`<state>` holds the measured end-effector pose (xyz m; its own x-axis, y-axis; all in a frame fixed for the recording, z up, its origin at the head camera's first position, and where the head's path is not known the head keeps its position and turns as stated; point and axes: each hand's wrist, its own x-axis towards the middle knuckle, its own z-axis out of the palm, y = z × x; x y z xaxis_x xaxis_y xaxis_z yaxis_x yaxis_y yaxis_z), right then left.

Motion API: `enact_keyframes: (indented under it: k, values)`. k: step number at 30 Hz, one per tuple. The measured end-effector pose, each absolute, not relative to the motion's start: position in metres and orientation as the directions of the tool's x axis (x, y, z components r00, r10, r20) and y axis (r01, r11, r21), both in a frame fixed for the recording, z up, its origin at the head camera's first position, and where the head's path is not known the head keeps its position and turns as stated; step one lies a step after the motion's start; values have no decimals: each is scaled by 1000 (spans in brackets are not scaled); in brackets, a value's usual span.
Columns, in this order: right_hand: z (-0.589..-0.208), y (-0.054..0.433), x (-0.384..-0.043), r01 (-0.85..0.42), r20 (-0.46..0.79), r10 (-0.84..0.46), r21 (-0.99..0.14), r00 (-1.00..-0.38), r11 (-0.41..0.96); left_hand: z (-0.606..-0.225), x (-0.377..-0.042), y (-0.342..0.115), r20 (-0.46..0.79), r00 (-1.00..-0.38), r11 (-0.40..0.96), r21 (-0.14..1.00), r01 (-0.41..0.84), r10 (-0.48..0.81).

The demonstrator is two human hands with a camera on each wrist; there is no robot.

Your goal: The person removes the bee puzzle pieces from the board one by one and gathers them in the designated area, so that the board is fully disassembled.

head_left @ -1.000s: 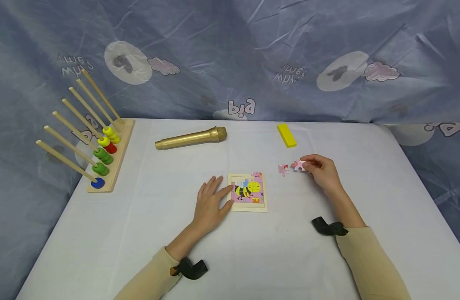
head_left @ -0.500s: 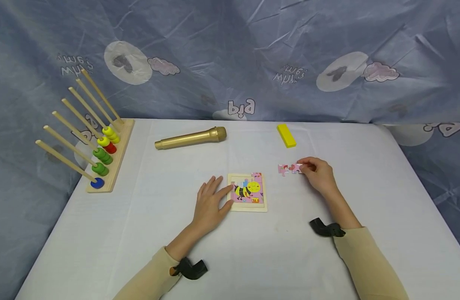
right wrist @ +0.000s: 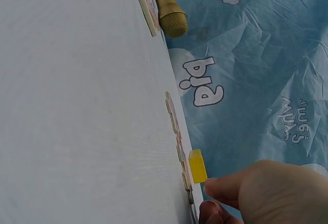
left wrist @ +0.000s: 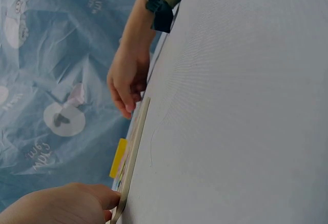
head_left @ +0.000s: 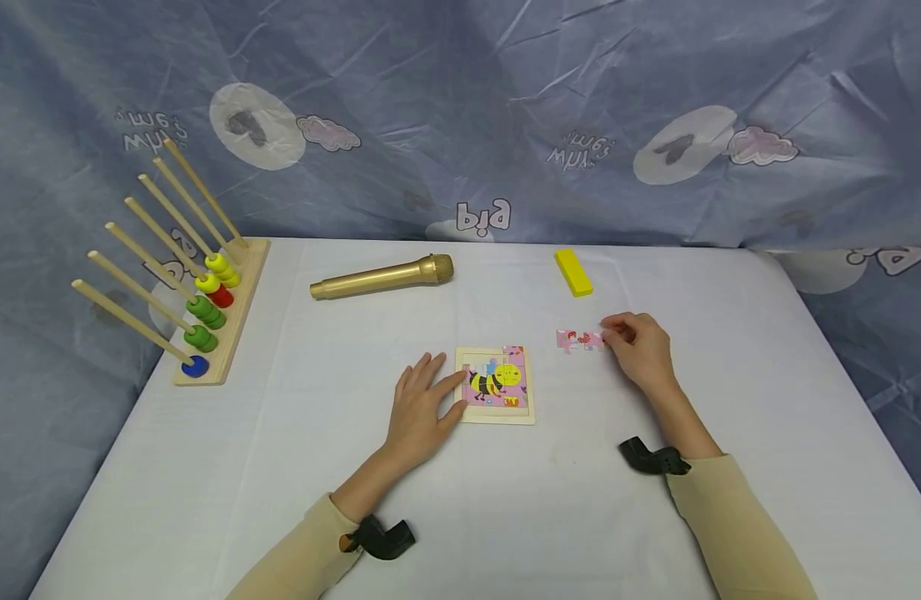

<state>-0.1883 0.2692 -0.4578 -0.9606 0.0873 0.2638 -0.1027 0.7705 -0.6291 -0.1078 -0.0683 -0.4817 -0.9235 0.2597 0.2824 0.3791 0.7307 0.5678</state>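
Observation:
A square wooden jigsaw tray (head_left: 498, 419) with a bee picture sits in the middle of the white table. My left hand (head_left: 421, 414), fingers spread, rests beside it, with index finger and thumb touching its left edge. In the left wrist view, the tray (left wrist: 135, 149) appears edge-on by the hand (left wrist: 61, 203). Right of the tray, pink puzzle pieces (head_left: 576, 339) lie in a short row. My right hand (head_left: 640, 350) pinches the rightmost piece at its outer end, partly covering it. The right wrist view shows the puzzle pieces (right wrist: 176, 126) flat, near the hand (right wrist: 277, 193).
A yellow block (head_left: 574, 272) lies behind the pieces. The gold microphone (head_left: 382, 277) is at the back, left of centre. At far left stands a wooden counting rack (head_left: 238, 321) with tall pegs and coloured beads. A patterned blue-grey cloth (head_left: 430, 117) hangs behind the table.
My right hand brought its puzzle piece left and down against the others, then shifted slightly right. The pieces now lie in one row. My left hand and the tray have stayed put.

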Motion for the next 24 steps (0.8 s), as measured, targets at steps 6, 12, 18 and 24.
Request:
enact_keyframes:
  k: [6, 12, 18, 24]
  values:
    - [-454, 260, -186, -76, 257, 149, -697, -955, 713, -483, -108, -68, 290, -921, 734, 560, 385, 261]
    - [-447, 228, -179, -153, 249, 51, -733, -967, 663, -482, -108, -69, 295, -921, 734, 560, 384, 256]
    - [-443, 191, -167, -231, 224, -93, -741, -970, 631, -481, -107, -68, 289, -922, 727, 571, 381, 256]
    - [-446, 169, -162, -290, 208, -204, -749, -957, 596, -482, -108, -68, 286, -923, 733, 566, 379, 257]
